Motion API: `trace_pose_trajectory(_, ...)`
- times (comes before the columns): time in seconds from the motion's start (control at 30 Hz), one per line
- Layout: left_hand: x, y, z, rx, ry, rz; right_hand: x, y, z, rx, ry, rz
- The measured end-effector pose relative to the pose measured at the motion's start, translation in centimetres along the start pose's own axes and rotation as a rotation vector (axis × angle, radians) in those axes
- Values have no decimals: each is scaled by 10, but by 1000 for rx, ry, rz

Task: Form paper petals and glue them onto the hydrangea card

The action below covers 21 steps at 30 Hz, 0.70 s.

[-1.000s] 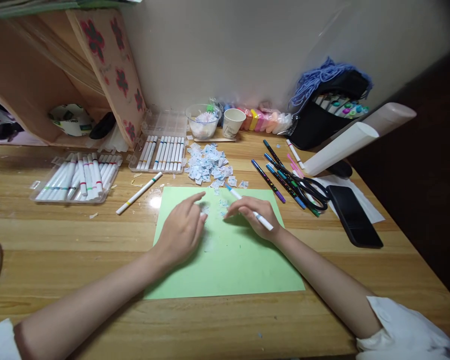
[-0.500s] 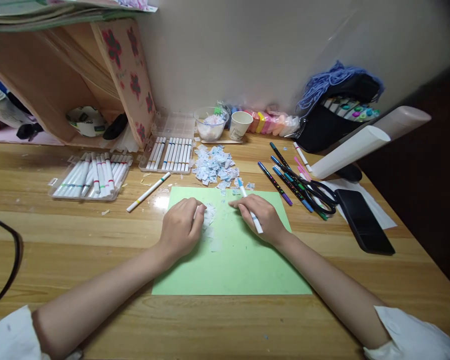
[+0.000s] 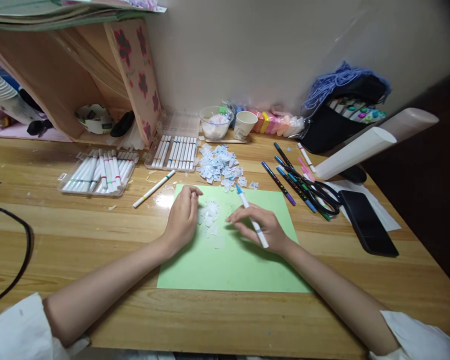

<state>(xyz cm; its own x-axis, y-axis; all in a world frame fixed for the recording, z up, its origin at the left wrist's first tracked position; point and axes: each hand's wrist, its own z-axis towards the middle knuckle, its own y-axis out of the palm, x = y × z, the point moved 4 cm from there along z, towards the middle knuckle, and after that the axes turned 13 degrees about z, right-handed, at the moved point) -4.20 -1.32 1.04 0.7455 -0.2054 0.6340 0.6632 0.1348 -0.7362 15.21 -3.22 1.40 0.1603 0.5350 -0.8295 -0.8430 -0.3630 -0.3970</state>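
A white marker [image 3: 253, 219] with a blue tip lies between the fingers of my right hand [image 3: 264, 227], its tip pointing away from me. The fingertips of that hand are over a light green sheet of paper [image 3: 236, 272]. My left hand [image 3: 183, 215] rests on its side at the sheet's left part, fingers curled in; whatever they hold, if anything, is hidden. Just right of it, a small patch of white paper scraps [image 3: 210, 214] lies on the sheet. Beyond the sheet's far edge is a heap of pale blue paper scraps [image 3: 217, 162].
Cases of white markers [image 3: 97, 172] stand at left, with a loose marker [image 3: 153, 189] nearby. At the back are a clear bowl [image 3: 215, 131] and a paper cup [image 3: 245, 125]. Dark pens [image 3: 279, 183], black scissors [image 3: 324, 195] and a phone [image 3: 367, 222] lie at right.
My left hand has drawn back from the white scraps, so more of them shows. My right hand has moved slightly toward me with the marker. The whole view has shifted a little.
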Motion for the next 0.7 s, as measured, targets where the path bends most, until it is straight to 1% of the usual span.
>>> trace_pose_trajectory(0.07,0,1,0,-5,11,3,-4,14,-2,-78,129,39)
trace_pose_trajectory(0.13,1,1,0,-19,13,1,-6,26,-2,-145,198,39)
trace_pose_trajectory(0.2,2,0,0,-35,7,3,-6,31,-1,-194,226,55)
trace_pose_trajectory(0.27,4,-1,0,-49,9,7,-1,27,2,-189,263,104)
trace_pose_trajectory(0.3,5,-2,0,-61,23,13,4,23,3,-154,289,131)
trace_pose_trajectory(0.37,9,-2,-1,-102,96,31,13,10,5,-40,334,169)
trace_pose_trajectory(0.47,18,3,-5,-211,310,91,25,-8,9,113,361,155)
trace_pose_trajectory(0.57,27,10,-12,-278,547,241,29,-19,11,251,351,174)
trace_pose_trajectory(0.63,30,15,-17,-296,659,346,31,-25,9,344,332,254)
trace_pose_trajectory(0.7,32,17,-20,-310,718,421,32,-27,8,362,320,372)
